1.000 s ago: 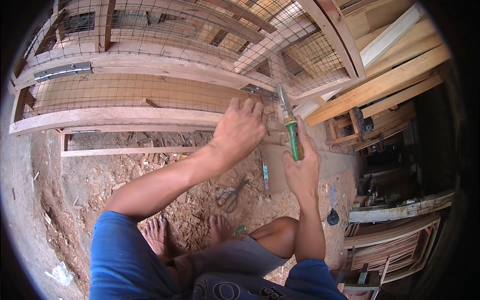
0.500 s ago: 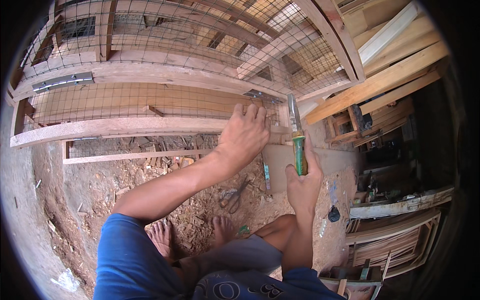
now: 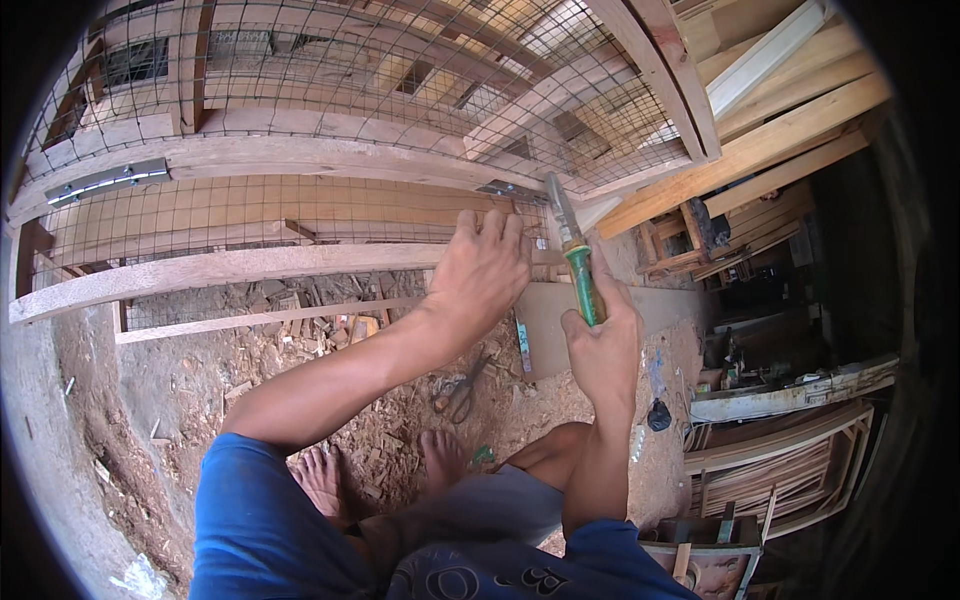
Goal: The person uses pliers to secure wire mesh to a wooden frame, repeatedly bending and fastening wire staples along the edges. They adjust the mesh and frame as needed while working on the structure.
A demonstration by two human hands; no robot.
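My right hand (image 3: 606, 340) is closed round the green handle of a chisel (image 3: 579, 272). Its metal blade points away from me, with the tip close to the right-hand corner of the mesh-covered wooden frame (image 3: 270, 160). My left hand (image 3: 482, 265) has its fingers curled over the frame's near rail (image 3: 250, 262), close to that same corner. The fingers' undersides are hidden. A dark metal hinge (image 3: 512, 190) sits on the rail between the chisel tip and my left fingertips. Another metal hinge (image 3: 108, 182) is fixed at the left end of the frame.
Wood scraps and shavings (image 3: 390, 440) cover the ground round my feet. Scissors (image 3: 463, 395) lie among them. Long planks (image 3: 745, 165) lean at the upper right. Farther right stand a slatted wooden frame (image 3: 780, 465) and a worn bench edge (image 3: 795, 400).
My right hand and the chisel have shifted slightly left and away from me, toward the frame's corner. My left hand stays on the rail. The whole view has moved a little.
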